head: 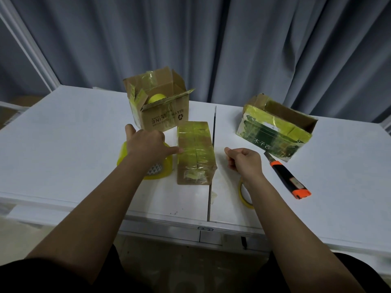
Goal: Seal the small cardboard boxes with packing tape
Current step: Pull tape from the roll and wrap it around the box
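Left hand sits over the big yellow tape roll, fingers straight, one fingertip touching the side of the narrow taped box at mid-table. Right hand hovers just right of that box, fingers curled into a loose fist, nothing visible inside it. Under the right wrist lies a thin tape ring. An orange-and-black utility knife lies beside it. At the back stands an open Maybelline carton with another roll inside, and a green printed box lies open on the white table.
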